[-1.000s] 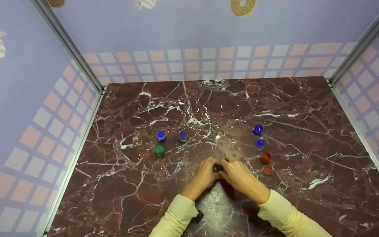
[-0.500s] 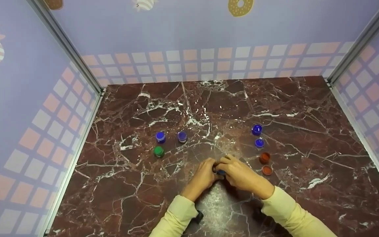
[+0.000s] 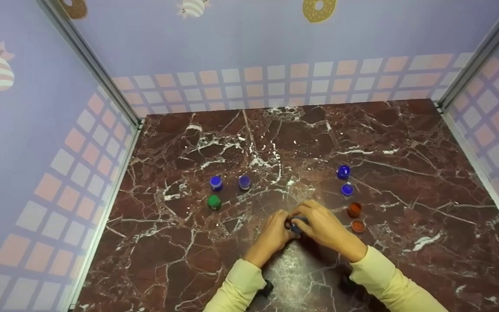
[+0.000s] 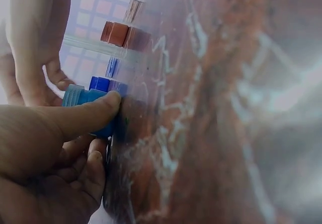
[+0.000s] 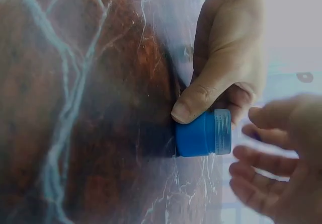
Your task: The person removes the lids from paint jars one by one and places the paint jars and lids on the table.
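Note:
My left hand (image 3: 271,236) grips a small bright-blue paint jar (image 5: 195,136) by its side, close to the marbled tabletop. In the right wrist view the jar's clear ribbed neck (image 5: 222,132) is uncovered. Just apart from that neck are the bent fingers of my right hand (image 3: 324,225). Between its thumb and fingers is a small blue piece (image 3: 301,219), apparently the jar's lid, mostly hidden by the hand.
Left of my hands stand two capped blue-purple jars (image 3: 216,183) (image 3: 244,182) and a green one (image 3: 214,202). To the right are an open blue jar (image 3: 343,172) with its lid (image 3: 347,190), and an open orange jar (image 3: 354,209) with its lid (image 3: 358,226). Patterned walls (image 3: 249,43) surround the table.
My right hand has turned and drawn slightly away from the left one, and more blue shows between them. The left hand keeps its grip on the jar. The head view has shifted slightly.

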The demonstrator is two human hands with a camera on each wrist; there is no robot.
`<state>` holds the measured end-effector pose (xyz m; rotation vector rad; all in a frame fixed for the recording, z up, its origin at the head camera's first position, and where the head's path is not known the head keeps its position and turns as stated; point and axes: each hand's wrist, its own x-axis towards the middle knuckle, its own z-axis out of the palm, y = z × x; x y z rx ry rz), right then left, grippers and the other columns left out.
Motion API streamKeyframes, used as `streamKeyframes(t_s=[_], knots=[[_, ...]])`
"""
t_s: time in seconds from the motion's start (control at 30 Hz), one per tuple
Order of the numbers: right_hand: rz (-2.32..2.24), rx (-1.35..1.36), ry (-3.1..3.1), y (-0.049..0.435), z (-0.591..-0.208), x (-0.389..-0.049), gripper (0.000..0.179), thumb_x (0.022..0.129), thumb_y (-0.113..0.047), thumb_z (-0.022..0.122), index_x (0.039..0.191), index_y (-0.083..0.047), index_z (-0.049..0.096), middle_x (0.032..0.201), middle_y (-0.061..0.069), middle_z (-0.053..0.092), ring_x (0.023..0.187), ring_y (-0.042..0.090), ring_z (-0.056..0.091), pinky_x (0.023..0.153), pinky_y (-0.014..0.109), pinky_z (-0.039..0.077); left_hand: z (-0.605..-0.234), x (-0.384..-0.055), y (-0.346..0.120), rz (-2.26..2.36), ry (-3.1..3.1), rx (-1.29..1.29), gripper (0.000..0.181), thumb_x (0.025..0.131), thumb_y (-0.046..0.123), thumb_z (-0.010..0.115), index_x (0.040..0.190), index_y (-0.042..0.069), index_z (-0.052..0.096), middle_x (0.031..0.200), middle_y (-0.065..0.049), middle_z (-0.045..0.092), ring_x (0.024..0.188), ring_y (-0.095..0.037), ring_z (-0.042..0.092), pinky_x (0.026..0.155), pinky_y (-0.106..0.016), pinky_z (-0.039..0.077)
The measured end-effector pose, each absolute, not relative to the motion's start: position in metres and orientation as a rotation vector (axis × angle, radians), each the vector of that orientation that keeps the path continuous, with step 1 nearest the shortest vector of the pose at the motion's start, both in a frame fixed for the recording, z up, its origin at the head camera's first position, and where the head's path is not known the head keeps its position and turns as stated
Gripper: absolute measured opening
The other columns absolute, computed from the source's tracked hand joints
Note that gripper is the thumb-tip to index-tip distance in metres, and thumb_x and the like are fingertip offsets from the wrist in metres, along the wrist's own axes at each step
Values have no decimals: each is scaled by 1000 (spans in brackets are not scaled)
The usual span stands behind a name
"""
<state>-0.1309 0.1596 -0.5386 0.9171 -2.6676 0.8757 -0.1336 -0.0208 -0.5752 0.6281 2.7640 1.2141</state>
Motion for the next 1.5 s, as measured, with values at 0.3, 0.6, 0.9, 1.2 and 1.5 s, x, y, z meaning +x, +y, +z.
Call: streamKeyframes(t_s=[0.3,0.6,0.9,1.2,1.5], knots=[[590,556,-2765,150,-531,-124,37,92,-33,78,88,1,64,80,13,61,61,36,64,50,46,53,-577,-131,-16,1192,2791,616,38,68,15,95,88,7,64,79,1,56,72,-12,52,68,-27,46],[471,393,-2837,135,-523,-116,47,90,-39,78,87,2,57,70,19,58,57,43,64,46,49,52,-575,-136,-20,1191,2804,673,36,70,13,94,82,6,60,77,3,50,71,-11,44,67,-27,42],[471,435,-2850,132,-529,-113,38,90,-27,79,80,0,54,72,20,61,61,45,64,51,55,52,-576,-136,-19,1205,2777,650,35,72,16,93,92,7,67,82,4,55,79,-15,52,77,-32,47],[552,558,-2869,130,-528,-113,27,87,-10,78,81,2,54,76,18,57,64,43,62,53,54,52,-578,-137,-22,1240,2812,690,31,71,5,90,94,3,69,86,-3,62,81,-19,60,78,-34,51],[488,818,-2841,136,-526,-114,22,77,-4,79,86,3,60,80,13,55,63,37,60,52,48,53,-577,-135,-23,1222,2811,698,24,71,-4,81,88,2,66,84,-7,62,79,-21,60,76,-35,52]])
